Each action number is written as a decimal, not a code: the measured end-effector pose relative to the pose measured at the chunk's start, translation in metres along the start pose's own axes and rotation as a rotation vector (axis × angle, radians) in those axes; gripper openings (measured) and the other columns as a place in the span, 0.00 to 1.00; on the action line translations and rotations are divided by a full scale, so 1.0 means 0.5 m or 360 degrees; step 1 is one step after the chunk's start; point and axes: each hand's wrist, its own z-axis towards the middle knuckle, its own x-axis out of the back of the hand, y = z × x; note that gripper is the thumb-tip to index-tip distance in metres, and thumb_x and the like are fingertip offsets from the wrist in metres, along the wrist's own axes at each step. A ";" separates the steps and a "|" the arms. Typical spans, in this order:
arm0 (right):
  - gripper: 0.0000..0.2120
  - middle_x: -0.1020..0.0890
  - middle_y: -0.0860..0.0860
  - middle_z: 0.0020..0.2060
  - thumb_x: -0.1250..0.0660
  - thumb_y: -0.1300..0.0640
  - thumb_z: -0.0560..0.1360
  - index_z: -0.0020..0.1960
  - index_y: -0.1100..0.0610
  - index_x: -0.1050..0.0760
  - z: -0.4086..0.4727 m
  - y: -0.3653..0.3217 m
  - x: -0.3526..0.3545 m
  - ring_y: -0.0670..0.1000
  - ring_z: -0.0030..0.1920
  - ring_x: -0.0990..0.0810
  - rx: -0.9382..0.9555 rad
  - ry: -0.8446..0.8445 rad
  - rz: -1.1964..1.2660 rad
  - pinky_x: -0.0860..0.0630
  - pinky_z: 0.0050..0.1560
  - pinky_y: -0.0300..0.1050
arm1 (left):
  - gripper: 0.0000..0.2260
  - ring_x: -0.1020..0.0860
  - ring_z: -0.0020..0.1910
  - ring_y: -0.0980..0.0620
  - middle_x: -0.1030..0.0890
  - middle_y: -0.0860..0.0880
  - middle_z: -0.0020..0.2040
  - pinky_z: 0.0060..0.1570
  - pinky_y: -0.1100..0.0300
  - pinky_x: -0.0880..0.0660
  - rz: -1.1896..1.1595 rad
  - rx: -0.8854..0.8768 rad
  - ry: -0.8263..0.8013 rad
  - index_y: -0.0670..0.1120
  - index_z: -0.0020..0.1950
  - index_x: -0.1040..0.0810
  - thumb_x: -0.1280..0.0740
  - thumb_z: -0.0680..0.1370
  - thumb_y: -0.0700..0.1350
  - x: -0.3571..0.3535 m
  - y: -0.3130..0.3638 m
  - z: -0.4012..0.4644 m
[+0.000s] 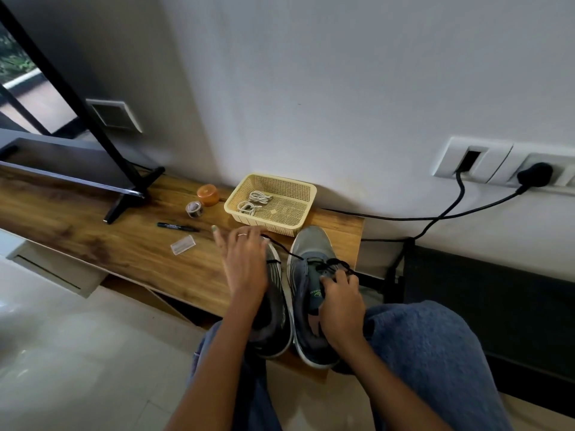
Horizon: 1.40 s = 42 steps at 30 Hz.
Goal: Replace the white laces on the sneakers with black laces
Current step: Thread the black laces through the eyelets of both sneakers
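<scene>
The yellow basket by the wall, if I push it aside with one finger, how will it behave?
The yellow basket looks like thin perforated plastic, so it is probably light and should slide easily on the smooth wooden shelf. Its low, wide shape makes tipping unlikely. It holds only the coiled white laces, which add little weight and may shift inside.

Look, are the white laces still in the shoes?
No, the white laces lie in the yellow basket, and black lace runs through the right sneaker.

On the wooden bench [93, 231] before you, a black marker [175, 226] and a clear plastic case [183, 244] lie mid-surface. An orange lid [208, 194] and a tape roll [194, 209] sit near the back edge, beside a television stand leg [130, 197].
</scene>
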 end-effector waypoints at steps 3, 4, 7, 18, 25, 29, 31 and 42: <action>0.17 0.27 0.54 0.61 0.38 0.65 0.74 0.62 0.56 0.25 0.000 0.001 -0.002 0.57 0.60 0.32 0.0002 0.0033 0.0038 0.25 0.51 0.51 | 0.11 0.25 0.61 0.48 0.17 0.50 0.54 0.72 0.46 0.56 -0.0060 -0.0388 -0.0156 0.50 0.59 0.21 0.32 0.77 0.45 -0.030 0.048 -0.012; 0.16 0.27 0.54 0.60 0.39 0.65 0.74 0.61 0.57 0.25 0.000 0.000 -0.003 0.58 0.60 0.31 0.0004 0.0039 0.0048 0.25 0.50 0.51 | 0.10 0.26 0.62 0.49 0.18 0.51 0.55 0.73 0.47 0.58 -0.0059 -0.0445 -0.0253 0.50 0.59 0.21 0.34 0.78 0.44 -0.040 0.061 -0.015; 0.16 0.27 0.55 0.60 0.39 0.64 0.75 0.61 0.57 0.25 0.001 0.000 -0.003 0.58 0.60 0.31 0.0013 0.0042 0.0033 0.25 0.50 0.51 | 0.10 0.26 0.60 0.51 0.19 0.51 0.53 0.72 0.49 0.67 0.0095 -0.0412 -0.0409 0.50 0.60 0.23 0.39 0.81 0.46 -0.059 0.079 -0.023; 0.17 0.31 0.52 0.64 0.38 0.63 0.76 0.64 0.54 0.28 -0.001 0.000 0.000 0.55 0.63 0.34 -0.0041 -0.0048 -0.0019 0.24 0.52 0.48 | 0.11 0.20 0.44 0.50 0.18 0.48 0.43 0.73 0.46 0.63 0.0101 0.0253 0.0034 0.45 0.54 0.21 0.40 0.81 0.49 0.011 -0.007 0.028; 0.17 0.30 0.53 0.63 0.39 0.63 0.76 0.64 0.55 0.27 -0.003 -0.001 0.000 0.55 0.62 0.34 -0.0035 -0.0020 -0.0005 0.24 0.52 0.48 | 0.09 0.22 0.46 0.47 0.20 0.45 0.43 0.72 0.50 0.63 -0.0229 0.0581 0.0371 0.41 0.51 0.22 0.40 0.81 0.44 0.054 -0.060 0.031; 0.17 0.29 0.53 0.62 0.38 0.65 0.75 0.63 0.56 0.26 -0.003 -0.001 -0.003 0.56 0.61 0.32 -0.0026 0.0015 0.0012 0.23 0.50 0.49 | 0.07 0.22 0.49 0.45 0.20 0.44 0.45 0.73 0.47 0.60 -0.0351 0.0644 0.0497 0.42 0.50 0.23 0.39 0.80 0.43 0.049 -0.070 0.026; 0.17 0.28 0.54 0.62 0.37 0.66 0.75 0.62 0.57 0.25 -0.002 0.000 -0.004 0.57 0.61 0.32 -0.0021 0.0027 0.0019 0.23 0.48 0.50 | 0.07 0.22 0.49 0.44 0.20 0.43 0.44 0.74 0.46 0.58 -0.0414 0.0663 0.0589 0.41 0.48 0.23 0.38 0.80 0.43 0.049 -0.063 0.024; 0.19 0.29 0.54 0.63 0.38 0.66 0.75 0.64 0.56 0.27 0.000 0.004 -0.009 0.57 0.62 0.33 -0.0016 0.0029 0.0047 0.24 0.52 0.50 | 0.06 0.24 0.44 0.48 0.24 0.49 0.39 0.74 0.43 0.55 -0.0514 0.0704 0.0436 0.42 0.50 0.25 0.39 0.80 0.44 0.077 -0.065 0.029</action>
